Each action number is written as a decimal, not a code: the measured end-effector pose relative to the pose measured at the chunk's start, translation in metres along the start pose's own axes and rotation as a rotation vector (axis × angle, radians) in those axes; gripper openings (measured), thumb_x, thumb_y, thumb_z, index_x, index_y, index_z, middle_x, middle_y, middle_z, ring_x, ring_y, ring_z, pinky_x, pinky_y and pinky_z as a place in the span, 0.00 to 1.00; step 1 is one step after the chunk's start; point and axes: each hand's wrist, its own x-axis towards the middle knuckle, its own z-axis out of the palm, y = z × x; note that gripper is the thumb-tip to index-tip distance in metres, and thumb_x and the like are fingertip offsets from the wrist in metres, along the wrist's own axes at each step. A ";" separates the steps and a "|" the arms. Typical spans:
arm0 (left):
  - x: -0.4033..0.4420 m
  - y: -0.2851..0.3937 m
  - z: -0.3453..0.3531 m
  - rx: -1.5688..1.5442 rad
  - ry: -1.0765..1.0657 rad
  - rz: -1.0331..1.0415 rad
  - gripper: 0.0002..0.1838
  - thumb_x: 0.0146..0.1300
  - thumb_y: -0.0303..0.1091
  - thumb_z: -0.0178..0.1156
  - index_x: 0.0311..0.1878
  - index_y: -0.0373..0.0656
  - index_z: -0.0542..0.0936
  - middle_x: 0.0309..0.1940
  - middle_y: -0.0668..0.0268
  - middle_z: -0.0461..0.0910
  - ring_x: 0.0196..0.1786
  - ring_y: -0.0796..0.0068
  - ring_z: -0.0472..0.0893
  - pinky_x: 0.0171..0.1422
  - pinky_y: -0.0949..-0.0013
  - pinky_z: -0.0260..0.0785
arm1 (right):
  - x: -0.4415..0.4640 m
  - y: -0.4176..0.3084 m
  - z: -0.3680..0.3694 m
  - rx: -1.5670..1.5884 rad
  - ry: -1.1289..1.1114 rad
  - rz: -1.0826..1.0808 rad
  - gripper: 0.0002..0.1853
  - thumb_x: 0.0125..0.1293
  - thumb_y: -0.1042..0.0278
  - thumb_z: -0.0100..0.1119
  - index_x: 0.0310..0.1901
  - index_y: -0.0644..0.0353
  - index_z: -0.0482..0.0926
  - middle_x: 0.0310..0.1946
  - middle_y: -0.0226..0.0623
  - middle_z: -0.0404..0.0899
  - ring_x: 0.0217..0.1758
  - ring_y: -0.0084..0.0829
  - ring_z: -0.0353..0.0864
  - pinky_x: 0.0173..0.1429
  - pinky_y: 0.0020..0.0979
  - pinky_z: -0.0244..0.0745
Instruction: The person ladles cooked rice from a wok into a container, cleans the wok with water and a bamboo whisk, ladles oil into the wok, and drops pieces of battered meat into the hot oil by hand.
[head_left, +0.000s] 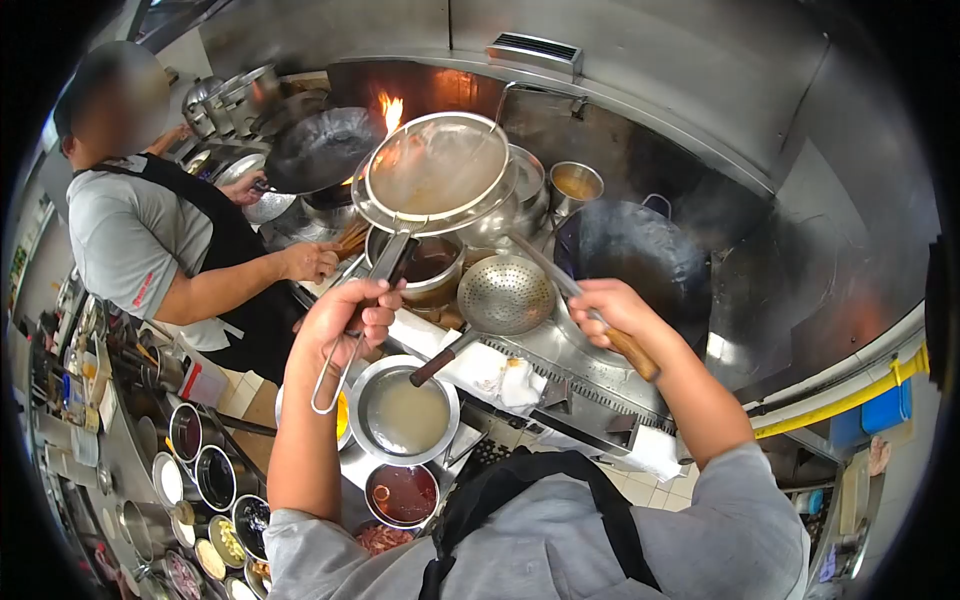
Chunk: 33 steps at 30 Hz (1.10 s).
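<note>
The left hand (350, 315) is closed firmly on the mesh strainer (437, 165) at upper centre, the right hand (612, 315) on a wooden-handled utensil (633, 357) right of centre; a careless leftward swing could knock the strainer against the upper-left wok (322, 150) or flame (391, 113).

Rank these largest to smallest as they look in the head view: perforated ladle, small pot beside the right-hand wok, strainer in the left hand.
1. Strainer
2. Perforated ladle
3. Small pot
Being raised toward the camera may make the first look larger.
</note>
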 end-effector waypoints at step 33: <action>-0.006 0.001 -0.004 0.103 0.048 0.102 0.11 0.59 0.29 0.56 0.43 0.35 0.72 0.23 0.73 0.68 0.20 0.88 0.64 0.19 0.82 0.56 | 0.103 -0.009 0.048 0.620 -0.399 0.488 0.05 0.62 0.74 0.48 0.33 0.66 0.65 0.18 0.27 0.68 0.12 0.13 0.67 0.11 0.16 0.64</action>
